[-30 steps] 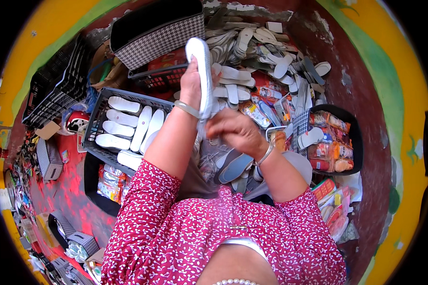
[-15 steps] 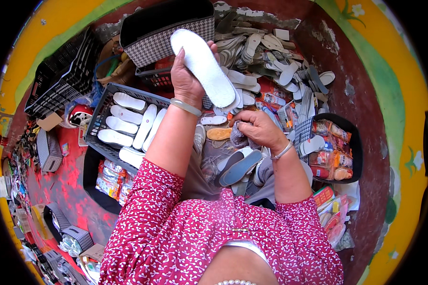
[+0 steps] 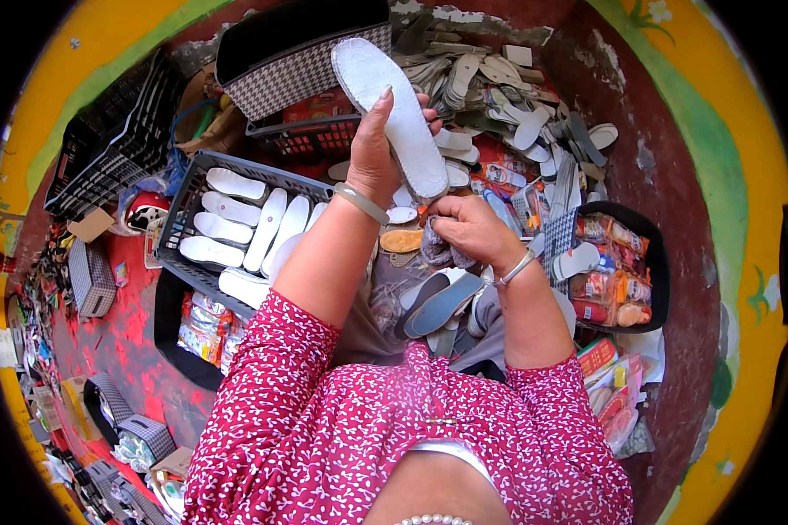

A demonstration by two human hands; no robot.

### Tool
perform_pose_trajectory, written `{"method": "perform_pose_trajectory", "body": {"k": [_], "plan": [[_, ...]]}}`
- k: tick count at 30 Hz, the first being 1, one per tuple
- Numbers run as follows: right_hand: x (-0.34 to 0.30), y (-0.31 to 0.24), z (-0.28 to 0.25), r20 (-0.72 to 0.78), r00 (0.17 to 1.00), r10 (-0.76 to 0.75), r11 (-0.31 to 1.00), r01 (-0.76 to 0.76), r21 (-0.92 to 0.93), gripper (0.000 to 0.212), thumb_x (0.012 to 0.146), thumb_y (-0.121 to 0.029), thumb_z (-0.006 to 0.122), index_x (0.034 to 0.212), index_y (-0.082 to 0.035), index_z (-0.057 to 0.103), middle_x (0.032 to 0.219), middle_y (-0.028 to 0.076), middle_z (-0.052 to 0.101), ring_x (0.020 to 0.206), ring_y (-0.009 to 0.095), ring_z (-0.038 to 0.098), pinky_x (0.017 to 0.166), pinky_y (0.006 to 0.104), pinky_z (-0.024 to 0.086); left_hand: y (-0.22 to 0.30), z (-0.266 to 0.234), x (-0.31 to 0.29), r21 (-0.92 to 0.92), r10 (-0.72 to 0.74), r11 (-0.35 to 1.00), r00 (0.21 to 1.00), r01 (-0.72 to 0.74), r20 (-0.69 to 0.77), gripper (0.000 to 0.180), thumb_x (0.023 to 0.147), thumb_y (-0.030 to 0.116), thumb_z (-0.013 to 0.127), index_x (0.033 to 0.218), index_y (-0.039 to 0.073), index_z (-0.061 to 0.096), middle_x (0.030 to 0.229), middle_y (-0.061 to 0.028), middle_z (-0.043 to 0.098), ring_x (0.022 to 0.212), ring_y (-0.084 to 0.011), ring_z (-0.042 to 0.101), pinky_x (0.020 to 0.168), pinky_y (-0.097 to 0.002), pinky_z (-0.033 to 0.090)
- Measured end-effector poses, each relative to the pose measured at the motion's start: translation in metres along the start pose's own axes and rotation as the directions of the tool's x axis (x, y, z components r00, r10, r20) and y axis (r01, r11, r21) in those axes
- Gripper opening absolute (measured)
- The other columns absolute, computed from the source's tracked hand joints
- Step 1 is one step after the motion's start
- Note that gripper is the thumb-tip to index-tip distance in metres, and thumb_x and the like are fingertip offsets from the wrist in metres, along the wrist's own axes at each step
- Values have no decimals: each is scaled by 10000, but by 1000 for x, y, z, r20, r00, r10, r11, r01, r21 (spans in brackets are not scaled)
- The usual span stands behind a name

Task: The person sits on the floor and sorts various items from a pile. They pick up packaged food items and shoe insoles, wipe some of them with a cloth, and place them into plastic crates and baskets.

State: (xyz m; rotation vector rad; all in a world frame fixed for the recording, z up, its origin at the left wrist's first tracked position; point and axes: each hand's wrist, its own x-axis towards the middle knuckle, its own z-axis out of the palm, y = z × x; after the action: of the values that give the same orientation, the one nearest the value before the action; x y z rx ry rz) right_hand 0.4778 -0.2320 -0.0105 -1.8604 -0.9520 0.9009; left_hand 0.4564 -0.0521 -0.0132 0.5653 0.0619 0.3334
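Observation:
A white fleecy shoe insole [image 3: 403, 122] is held up at a slant in my left hand [image 3: 375, 162], thumb across its face and fingers behind it. My right hand [image 3: 480, 229] is closed on a crumpled grey-purple cloth [image 3: 439, 248]. Its fingers come right up to the insole's lower end; whether they touch it I cannot tell. Below the cloth, an orange-tan insole [image 3: 402, 241] lies flat. Grey-blue insoles [image 3: 445, 308] rest between my legs. To the left, a dark plastic crate [image 3: 182, 194] holds several white insoles [image 3: 267, 229] laid side by side.
Heaped insoles [image 3: 464, 83] fill the back right against the wall. A black-lined fabric bin [image 3: 652, 236] with packaged goods stands at right, another bin [image 3: 171, 328] at left. Behind are a houndstooth box [image 3: 306, 74] and stacked black crates [image 3: 118, 140]. Small goods line the far left floor.
My left hand has shifted a little right with the white insole, bringing its lower end closer to my right hand. My right hand with the cloth has moved slightly up and left.

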Motion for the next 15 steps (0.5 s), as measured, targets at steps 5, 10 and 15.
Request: {"method": "perform_pose_trajectory", "body": {"k": [5, 10, 15], "plan": [[1, 17, 3, -5, 999, -39, 999, 39, 3, 329, 739, -183, 500, 954, 19, 644, 785, 161, 650, 726, 209, 617, 685, 302, 475, 1, 1, 0, 19, -10, 1000, 999, 10, -44, 536, 843, 455, 569, 1085, -20, 514, 874, -119, 603, 796, -197, 600, 751, -324, 510], [1, 17, -6, -15, 997, -71, 997, 71, 4, 335, 758, -142, 497, 1021, 20, 628, 834, 115, 642, 764, 158, 594, 721, 268, 467, 4, -1, 0, 97, 12, 995, 1000, -11, -17, 474, 861, 420, 577, 1074, 1, 514, 840, -95, 599, 741, -171, 591, 683, -288, 501], [-4, 6, -15, -105, 990, 91, 877, -29, 479, 322, 873, -153, 519, 1117, 53, 561, 899, 37, 624, 786, 89, 571, 710, 216, 454, 2, 4, -1, 106, 126, 987, 989, -117, -79, 384, 850, 366, 619, 1000, 26, 523, 790, -70, 577, 680, -160, 564, 645, -277, 481]]}}
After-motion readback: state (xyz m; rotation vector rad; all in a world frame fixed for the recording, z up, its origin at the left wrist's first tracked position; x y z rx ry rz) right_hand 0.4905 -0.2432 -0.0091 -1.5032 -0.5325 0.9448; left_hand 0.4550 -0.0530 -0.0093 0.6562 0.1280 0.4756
